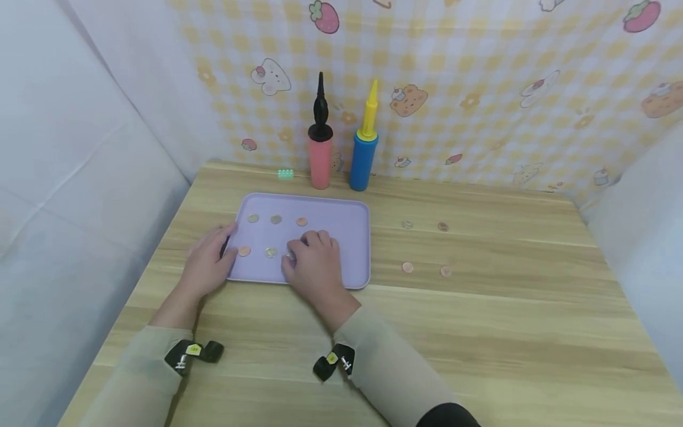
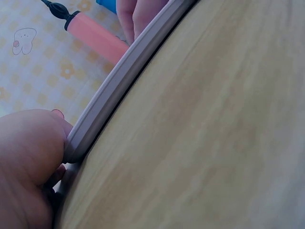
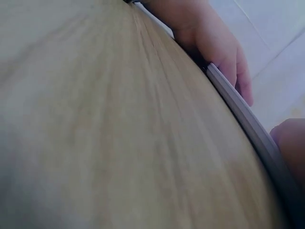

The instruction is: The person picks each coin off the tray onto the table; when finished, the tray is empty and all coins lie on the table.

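A lilac tray (image 1: pixel 354 243) lies on the table with several coins in two rows. The back row has a silvery coin (image 1: pixel 253 218), another silvery coin (image 1: pixel 275 219) and a copper coin (image 1: pixel 302 222). In front are a copper coin (image 1: pixel 244 251) and a silvery coin (image 1: pixel 271 252). My left hand (image 1: pixel 209 261) grips the tray's left edge, its fingertips at the rim in the left wrist view. Over the tray's front part, my right hand (image 1: pixel 316 264) pinches a silvery coin (image 1: pixel 291 255), mostly hidden by the fingers.
Right of the tray lie several more coins, among them a copper coin (image 1: pixel 408 267) and a darker coin (image 1: pixel 443 226). Behind stand a pink-and-black hand pump (image 1: pixel 320 157) and a blue-and-yellow hand pump (image 1: pixel 363 160). A small green toy brick (image 1: pixel 285 174) sits near the patterned cloth.
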